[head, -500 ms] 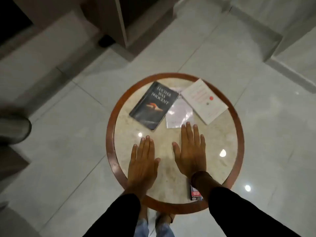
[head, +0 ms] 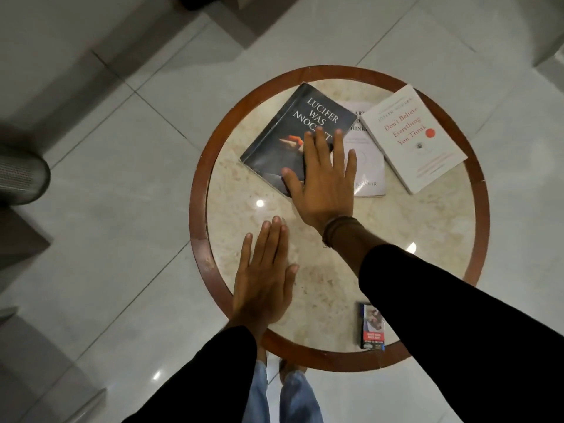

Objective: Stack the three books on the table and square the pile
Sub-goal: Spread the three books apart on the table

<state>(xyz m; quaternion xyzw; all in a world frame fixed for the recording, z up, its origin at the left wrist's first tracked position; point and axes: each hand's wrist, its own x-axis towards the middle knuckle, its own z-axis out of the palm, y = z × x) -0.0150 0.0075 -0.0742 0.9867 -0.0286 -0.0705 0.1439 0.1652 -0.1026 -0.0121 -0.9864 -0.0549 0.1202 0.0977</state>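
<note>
Table: a round table (head: 198, 227) with a pale marbled top and a brown wooden rim, standing on a glossy tiled floor (head: 122, 154).
Dark book: "Lucifer Was Innocent" (head: 283, 138) lies flat and turned at an angle in the far-left part of the top, its right corner lapping over the middle book.
Middle book: a pale book (head: 366, 166), title only partly readable, lies flat between the other two, both neighbours covering its edges.
White book: "Don't Believe Everything You Think" (head: 416, 138) lies flat at the far-right edge, tilted, its left side over the middle book.
Pile: none formed; the three books are spread in an overlapping row.
Right hand: the right hand (head: 323, 181) is open and flat, fingers spread, palm down over the near corner of the dark book, little finger over the pale book; nothing gripped. Cords (head: 335, 230) circle the wrist.
Left hand: the left hand (head: 264, 282) lies open, fingers together, flat on the bare top near the near-left edge, holding nothing.
Small box: a printed packet (head: 371, 326) sits at the near edge, just beside the right sleeve (head: 451, 315).
</note>
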